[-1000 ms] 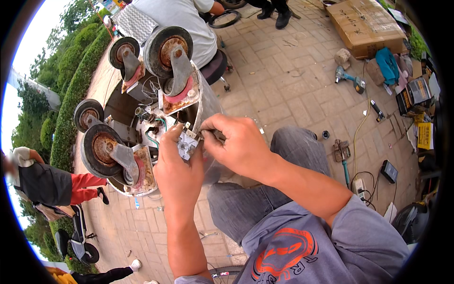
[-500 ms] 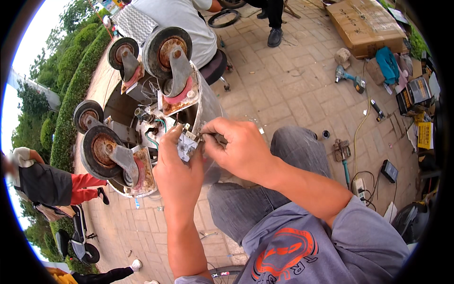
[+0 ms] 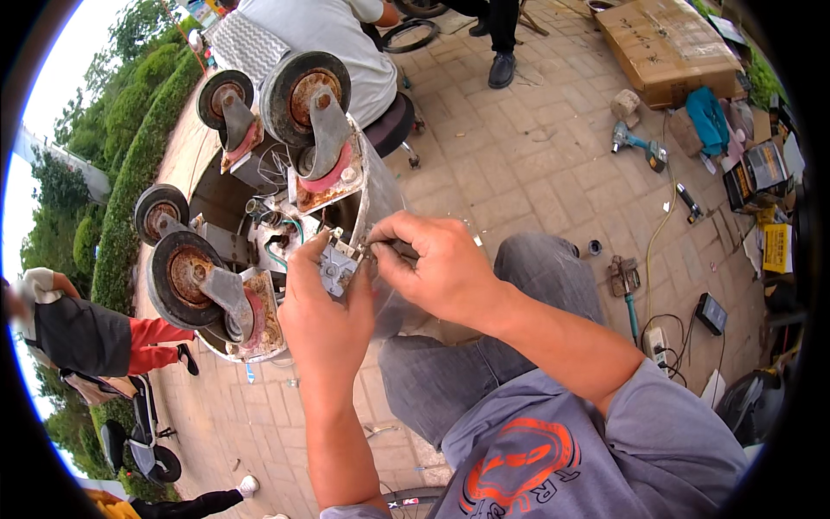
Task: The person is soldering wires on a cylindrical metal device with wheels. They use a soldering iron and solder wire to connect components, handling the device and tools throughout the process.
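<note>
Left hand point(image 3: 327, 307): our thumb and fingers close around a metal part point(image 3: 336, 271), just left of frame centre.
Right hand point(image 3: 445, 270): fingertips nearly together at its right edge; whether we hold anything, we cannot tell.
Wheels point(image 3: 185, 268): four, frame left.

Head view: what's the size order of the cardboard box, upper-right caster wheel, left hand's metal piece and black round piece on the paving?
Largest to smallest, as they look:
1. cardboard box
2. upper-right caster wheel
3. metal piece in the left hand
4. black round piece
</note>
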Motion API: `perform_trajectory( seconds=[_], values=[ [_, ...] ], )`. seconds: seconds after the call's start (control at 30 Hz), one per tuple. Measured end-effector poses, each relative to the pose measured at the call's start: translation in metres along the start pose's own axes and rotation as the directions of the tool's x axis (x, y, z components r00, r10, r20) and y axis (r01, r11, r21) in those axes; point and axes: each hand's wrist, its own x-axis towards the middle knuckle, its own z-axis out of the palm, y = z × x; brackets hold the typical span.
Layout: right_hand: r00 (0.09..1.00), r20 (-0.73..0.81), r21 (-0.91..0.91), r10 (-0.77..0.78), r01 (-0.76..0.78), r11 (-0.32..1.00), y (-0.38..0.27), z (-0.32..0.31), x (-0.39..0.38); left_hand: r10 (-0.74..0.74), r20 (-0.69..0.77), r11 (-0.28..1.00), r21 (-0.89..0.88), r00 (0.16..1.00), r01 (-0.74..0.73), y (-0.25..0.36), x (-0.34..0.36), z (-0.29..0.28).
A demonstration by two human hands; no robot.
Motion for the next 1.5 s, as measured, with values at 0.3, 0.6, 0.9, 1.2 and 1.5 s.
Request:
perform_trajectory(
  seconds=[0.3,0.6,0.9,1.2,1.5],
  values=[
    [0.991,0.087,0.002,-0.102,0.102,0.995,0.003,-0.014,0.012,-0.04,0.16,0.961,-0.265,0.986,0.082,-0.002,0.012,-0.016],
    [0.971,0.151,-0.108,-0.186,0.204,0.973,0.004,-0.008,0.011,-0.142,0.26,0.887,-0.395,0.955,0.239,-0.004,0.014,-0.018],
    [0.95,0.242,-0.19,-0.197,0.246,0.951,0.002,-0.009,0.014,-0.12,0.275,0.866,-0.44,0.954,0.236,-0.012,0.015,-0.019],
    [0.946,0.209,-0.158,-0.246,0.281,0.946,0.003,-0.007,0.015,-0.119,0.292,0.894,-0.385,0.949,0.23,-0.008,0.017,-0.022],
    [0.952,0.225,-0.109,-0.207,0.236,0.966,0.005,-0.007,0.014,-0.098,0.274,0.893,-0.4,0.957,0.207,-0.011,0.016,-0.02]
  ],
)
